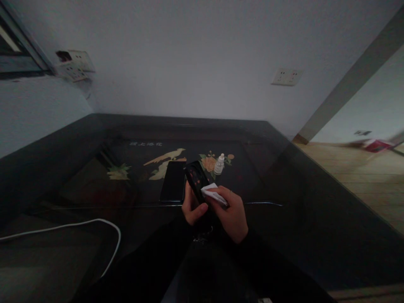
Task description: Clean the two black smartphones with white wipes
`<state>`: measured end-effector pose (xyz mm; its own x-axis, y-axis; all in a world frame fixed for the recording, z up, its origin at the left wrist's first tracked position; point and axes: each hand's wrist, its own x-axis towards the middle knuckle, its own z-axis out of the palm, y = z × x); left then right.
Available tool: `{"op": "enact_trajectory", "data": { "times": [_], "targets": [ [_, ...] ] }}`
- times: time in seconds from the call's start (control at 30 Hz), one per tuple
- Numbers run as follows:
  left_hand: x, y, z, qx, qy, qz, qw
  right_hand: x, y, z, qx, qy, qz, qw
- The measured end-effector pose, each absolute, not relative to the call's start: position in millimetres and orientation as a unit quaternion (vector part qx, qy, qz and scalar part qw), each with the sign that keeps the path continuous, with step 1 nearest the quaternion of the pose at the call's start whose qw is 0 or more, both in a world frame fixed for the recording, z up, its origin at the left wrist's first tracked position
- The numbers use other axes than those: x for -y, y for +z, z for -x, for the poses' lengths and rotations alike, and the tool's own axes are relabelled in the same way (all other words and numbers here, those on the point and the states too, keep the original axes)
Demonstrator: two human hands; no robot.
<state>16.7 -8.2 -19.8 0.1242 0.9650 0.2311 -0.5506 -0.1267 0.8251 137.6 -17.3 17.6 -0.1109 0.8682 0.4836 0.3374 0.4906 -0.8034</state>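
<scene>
A pale wall [189,63] fills the far side of the view, and in front of it spreads a glossy dark table [277,240], with a strip of wooden floor [353,181] off to the right. A white cable [63,228] curves over the near left part, well apart from the hands. On the tabletop, a flat black slab [173,183] lies just to the left of the work, its long axis running away from the person and its far end leaning slightly right; the left hand is the nearer one, though whether its fingers touch the slab cannot be told. The left hand [192,208] is wrapped around a dark device [196,176], thumb across the near part, fingers along the left side. The right hand [232,210] is closed in a pinch, close beside the left. The device sits directly between the two hands, above the table and tilted, its long axis slanting from the far left end toward the near right, so that its right flank faces the right hand. A small white bottle [219,164] stands upright beyond the hands, a little to the right, nearer the right hand and apart from it. Smallest is the folded white cloth [215,194], held between right thumb and fingers and apparently pressed against the device from the right.
</scene>
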Motion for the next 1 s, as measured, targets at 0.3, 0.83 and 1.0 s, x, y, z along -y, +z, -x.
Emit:
{"op": "enact_trajectory", "data": {
  "times": [0.3,0.83,1.0],
  "targets": [
    [13,-18,-16,-0.237,0.596,-0.460,0.614,21,23,-136,0.702,0.261,0.412,0.519],
    [19,-14,-20,-0.212,0.559,-0.522,0.608,-18,28,-135,0.689,0.138,0.471,0.533],
    [16,-15,-17,-0.223,0.556,-0.516,0.612,-5,19,-140,0.713,0.121,0.481,0.496]
  ]
}}
